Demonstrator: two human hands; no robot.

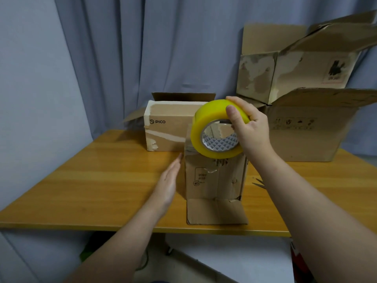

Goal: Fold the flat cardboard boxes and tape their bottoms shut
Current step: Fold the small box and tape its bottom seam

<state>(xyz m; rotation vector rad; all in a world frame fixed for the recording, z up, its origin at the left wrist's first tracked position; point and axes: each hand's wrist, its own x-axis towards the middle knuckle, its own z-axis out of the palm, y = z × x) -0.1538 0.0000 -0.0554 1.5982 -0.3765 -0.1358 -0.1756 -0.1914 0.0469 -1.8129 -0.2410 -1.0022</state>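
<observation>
A small brown cardboard box (214, 178) stands on the wooden table (98, 180), one flap lying flat toward me. My right hand (247, 127) grips a yellow roll of tape (206, 123) above the box's top, and a strip of clear tape runs down from the roll onto the box's upper left. My left hand (168, 184) is flat with its fingers together, its palm against the box's left side.
A box marked PICO (167, 127) sits behind with its top flaps up. Two larger open boxes are stacked at the right: the lower box (306, 135) and the upper box (293, 72). Scissors (259, 183) lie right of the small box. A blue curtain hangs behind.
</observation>
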